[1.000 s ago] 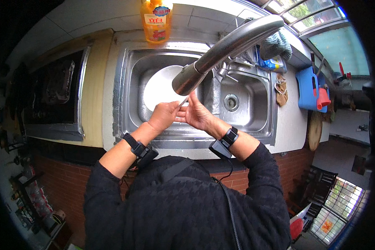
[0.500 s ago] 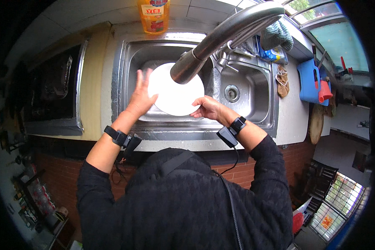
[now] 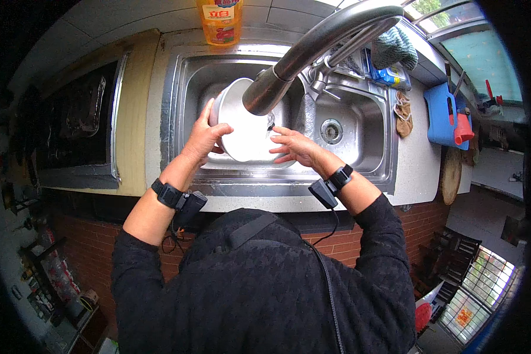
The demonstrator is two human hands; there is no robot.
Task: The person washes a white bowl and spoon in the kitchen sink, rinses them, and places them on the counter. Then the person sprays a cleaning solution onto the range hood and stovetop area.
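A white bowl (image 3: 242, 133) is tilted under the faucet spout (image 3: 263, 95) in the large left basin (image 3: 194, 74). My left hand (image 3: 203, 137) grips its left side, the thumb over the rim and the fingers behind the outer wall. My right hand (image 3: 298, 148) is at the bowl's right side with its fingers spread. Whether those fingertips touch the bowl, I cannot tell. The spout covers part of the bowl's upper right, and glare washes out its inside.
Right of the bowl lies a smaller basin (image 3: 360, 133) with a drain. A yellow-orange bottle (image 3: 222, 29) stands behind the sink. On the right are a brown cloth (image 3: 403, 115), a blue container (image 3: 439, 112) and a grey-green cloth (image 3: 395, 47). A stove (image 3: 71, 124) is at left.
The bowl has turned from nearly face-on to tilted, showing its left outer wall. My left hand has closed around its rim; my right hand has let go and spread its fingers.
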